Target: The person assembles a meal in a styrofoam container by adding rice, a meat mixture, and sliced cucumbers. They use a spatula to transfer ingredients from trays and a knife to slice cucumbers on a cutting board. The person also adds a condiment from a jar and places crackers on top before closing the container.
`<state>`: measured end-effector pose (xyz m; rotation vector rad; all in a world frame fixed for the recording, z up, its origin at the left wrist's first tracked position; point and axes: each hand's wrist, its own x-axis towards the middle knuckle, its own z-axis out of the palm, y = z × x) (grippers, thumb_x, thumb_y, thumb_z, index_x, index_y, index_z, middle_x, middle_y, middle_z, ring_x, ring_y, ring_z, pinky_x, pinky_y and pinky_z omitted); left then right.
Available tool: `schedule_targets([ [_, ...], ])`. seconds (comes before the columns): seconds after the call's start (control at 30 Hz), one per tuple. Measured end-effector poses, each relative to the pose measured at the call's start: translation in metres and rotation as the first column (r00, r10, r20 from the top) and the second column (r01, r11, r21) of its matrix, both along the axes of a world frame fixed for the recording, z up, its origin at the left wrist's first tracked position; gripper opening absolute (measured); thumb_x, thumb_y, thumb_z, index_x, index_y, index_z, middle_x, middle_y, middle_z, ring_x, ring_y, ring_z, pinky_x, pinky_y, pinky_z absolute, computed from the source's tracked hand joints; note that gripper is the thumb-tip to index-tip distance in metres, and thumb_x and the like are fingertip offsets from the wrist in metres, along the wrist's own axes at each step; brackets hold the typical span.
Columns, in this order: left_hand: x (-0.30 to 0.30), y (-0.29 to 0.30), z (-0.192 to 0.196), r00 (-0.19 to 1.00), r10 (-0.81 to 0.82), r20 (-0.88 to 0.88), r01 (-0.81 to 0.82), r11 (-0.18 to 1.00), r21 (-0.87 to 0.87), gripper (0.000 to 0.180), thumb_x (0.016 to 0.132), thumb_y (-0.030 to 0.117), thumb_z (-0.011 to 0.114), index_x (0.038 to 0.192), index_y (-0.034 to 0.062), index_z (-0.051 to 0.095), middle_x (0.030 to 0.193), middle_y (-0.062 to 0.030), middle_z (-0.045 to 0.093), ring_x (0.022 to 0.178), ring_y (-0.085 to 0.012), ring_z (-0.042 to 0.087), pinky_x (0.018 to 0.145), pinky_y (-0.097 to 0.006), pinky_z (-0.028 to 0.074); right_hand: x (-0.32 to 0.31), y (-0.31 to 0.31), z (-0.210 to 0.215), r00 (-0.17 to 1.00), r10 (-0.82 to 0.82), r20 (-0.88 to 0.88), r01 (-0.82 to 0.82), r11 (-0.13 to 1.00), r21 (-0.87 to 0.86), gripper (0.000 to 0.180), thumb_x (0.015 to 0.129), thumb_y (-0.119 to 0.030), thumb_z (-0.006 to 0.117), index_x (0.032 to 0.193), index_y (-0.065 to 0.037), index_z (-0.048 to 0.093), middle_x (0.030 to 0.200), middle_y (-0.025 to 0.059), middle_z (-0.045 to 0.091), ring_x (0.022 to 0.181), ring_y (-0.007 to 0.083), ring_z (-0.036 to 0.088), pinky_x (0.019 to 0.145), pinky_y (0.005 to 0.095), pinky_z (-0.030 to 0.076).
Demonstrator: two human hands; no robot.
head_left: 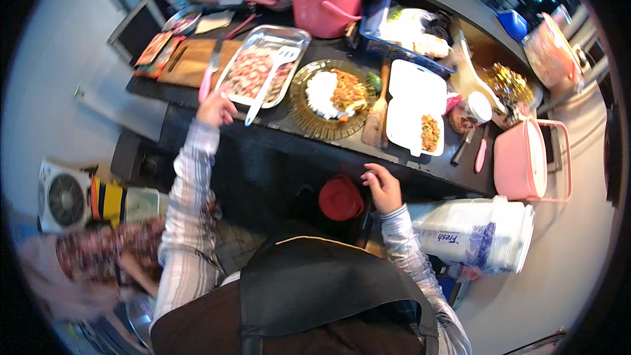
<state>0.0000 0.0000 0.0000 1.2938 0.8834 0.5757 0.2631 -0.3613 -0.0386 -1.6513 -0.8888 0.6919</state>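
Observation:
My left hand (215, 109) hovers at the counter's front edge, by the near corner of a metal tray (306, 41) of cut pink meat (253, 72). Its fingers are apart and loosely bent, with nothing visible in them. Just beyond it is the pink handle of a knife (206, 84), whose blade lies over a wooden cutting board (187, 62). A white slotted spatula (271, 79) rests across the tray. My right hand (384, 187) hangs below the counter edge, empty, fingers slightly curled and apart. Nearest to it are a wooden spatula (376, 121) and an open white foam box (415, 82) holding some minced food (430, 133).
A glass plate (302, 115) with rice and minced food sits mid-counter. A pink bucket (327, 3) and a blue basket (401, 51) stand behind. At right are a jar (472, 113), knives (482, 148) and a pink container (520, 161). Another person (98, 256) is at lower left.

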Motion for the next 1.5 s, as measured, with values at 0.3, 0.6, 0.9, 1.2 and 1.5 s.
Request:
schedule_targets([
  [0.3, 0.143, -0.062, -0.002, 0.793, -0.591, -0.147, 0.577, 0.807, -0.130, 0.026, 0.092, 0.025, 0.040, 0.099, 0.0048, 0.055, 0.073, -0.0046, 0.060, 0.052, -0.0079, 0.053, 0.046, -0.019, 0.042, 0.065, 0.032, 0.009, 0.934, -0.350, -0.076, 0.346, 0.936, -0.062, 0.021, 0.089, -0.007, 0.049, 0.106, 0.002, 0.056, 0.081, 0.0066, 0.062, 0.067, 0.0098, 0.057, 0.061, 0.0226, 0.047],
  [0.6, 0.161, -0.049, 0.000, 0.589, -0.734, -0.337, 0.738, 0.659, -0.146, 0.028, 0.091, 0.030, 0.045, 0.087, 0.0056, 0.057, 0.069, -0.0010, 0.057, 0.055, -0.0072, 0.052, 0.047, -0.020, 0.041, 0.053, 0.091, 0.011, 0.959, -0.282, -0.022, 0.277, 0.953, -0.124, 0.017, 0.085, -0.007, 0.053, 0.098, 0.002, 0.060, 0.078, 0.0089, 0.063, 0.064, 0.0124, 0.058, 0.059, 0.0243, 0.046],
  [0.9, 0.147, -0.031, -0.006, 0.686, -0.675, -0.270, 0.651, 0.736, -0.186, 0.024, 0.091, 0.026, 0.047, 0.086, 0.0040, 0.056, 0.064, -0.0016, 0.057, 0.051, -0.0079, 0.052, 0.048, -0.021, 0.042, 0.067, 0.140, 0.038, 0.904, -0.190, 0.383, 0.238, 0.968, -0.081, 0.008, 0.079, -0.006, 0.059, 0.084, 0.000, 0.062, 0.076, 0.0137, 0.062, 0.065, 0.0255, 0.060, 0.058, 0.0306, 0.047],
  [1.2, 0.138, -0.025, -0.003, 0.746, -0.615, -0.256, 0.624, 0.780, -0.058, 0.019, 0.089, 0.022, 0.051, 0.087, 0.0034, 0.056, 0.065, -0.0027, 0.058, 0.053, -0.0086, 0.054, 0.049, -0.022, 0.043, 0.078, 0.139, 0.050, 0.868, -0.254, 0.426, 0.322, 0.942, -0.096, 0.009, 0.078, -0.003, 0.059, 0.086, 0.000, 0.062, 0.067, 0.0101, 0.057, 0.056, 0.0168, 0.054, 0.053, 0.0272, 0.043],
  [1.5, 0.094, 0.020, 0.012, 0.587, -0.062, -0.807, 0.630, 0.661, 0.407, 0.043, 0.077, 0.043, 0.063, 0.065, 0.0013, 0.060, 0.059, -0.0156, 0.058, 0.058, -0.0320, 0.059, 0.055, -0.040, 0.047, 0.046, 0.154, 0.049, 0.899, -0.166, 0.404, 0.224, 0.969, -0.100, 0.007, 0.080, -0.004, 0.059, 0.084, 0.000, 0.062, 0.069, 0.0105, 0.058, 0.058, 0.0175, 0.055, 0.053, 0.0265, 0.042],
])
